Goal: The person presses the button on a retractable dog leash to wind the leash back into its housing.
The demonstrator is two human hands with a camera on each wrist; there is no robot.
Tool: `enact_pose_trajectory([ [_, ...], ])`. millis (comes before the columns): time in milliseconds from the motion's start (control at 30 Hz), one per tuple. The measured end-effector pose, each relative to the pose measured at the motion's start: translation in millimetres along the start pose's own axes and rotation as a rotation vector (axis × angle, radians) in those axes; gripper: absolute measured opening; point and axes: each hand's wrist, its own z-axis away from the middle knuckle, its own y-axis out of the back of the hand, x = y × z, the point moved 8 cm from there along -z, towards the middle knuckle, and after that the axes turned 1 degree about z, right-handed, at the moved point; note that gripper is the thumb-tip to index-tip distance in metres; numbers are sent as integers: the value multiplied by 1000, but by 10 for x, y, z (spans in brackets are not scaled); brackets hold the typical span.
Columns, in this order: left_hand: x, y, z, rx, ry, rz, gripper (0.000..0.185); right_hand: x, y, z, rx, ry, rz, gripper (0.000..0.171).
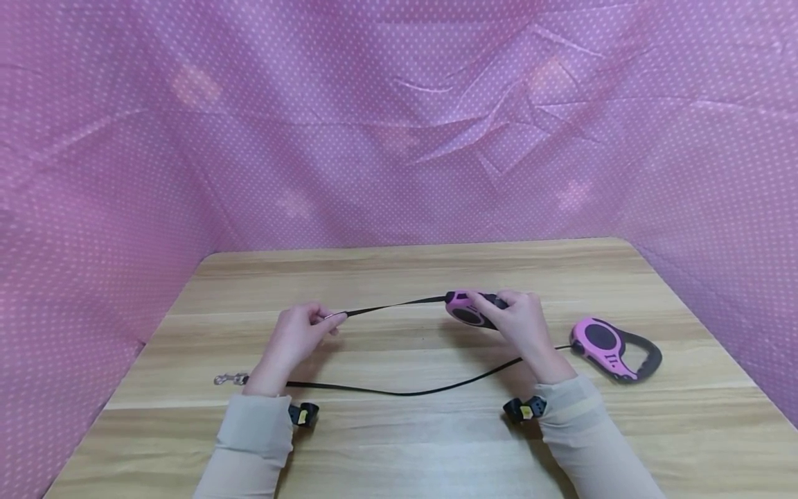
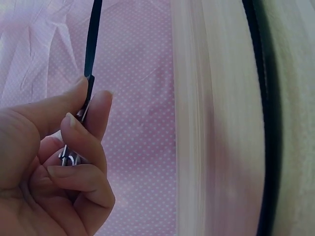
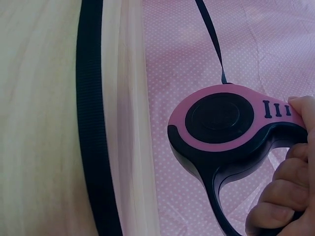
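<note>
Two retractable leashes share the wooden table (image 1: 399,443) — one (image 1: 614,348) lies at its right side, the other (image 1: 470,308) is gripped above it by the right hand (image 1: 520,326), while the left hand (image 1: 299,333) pinches its clip (image 2: 74,157), strap (image 1: 393,305) drawn taut — mid-pull, I'd judge, needing steady tension.

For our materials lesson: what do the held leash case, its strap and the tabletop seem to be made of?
Leash case: likely hard moulded plastic, pink and black, with a soft sheen.
Strap: looks like flat woven black webbing, probably nylon; ribbed weave shows on the similar strap in the right wrist view.
Tabletop: pale wood grain, possibly laminate.
</note>
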Motion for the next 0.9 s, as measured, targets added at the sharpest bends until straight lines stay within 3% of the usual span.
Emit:
enact_pose_trajectory([
  [333,10,-43,-4,-47,10,32,29,22,-16,1,-11,-3,0,57],
  [600,41,-82,1,-98,-43,95,27,14,-15,-6,-10,14,6,55],
  [900,35,-104,4,-116,-32,101,28,23,-28,-8,-14,17,8,54],
])
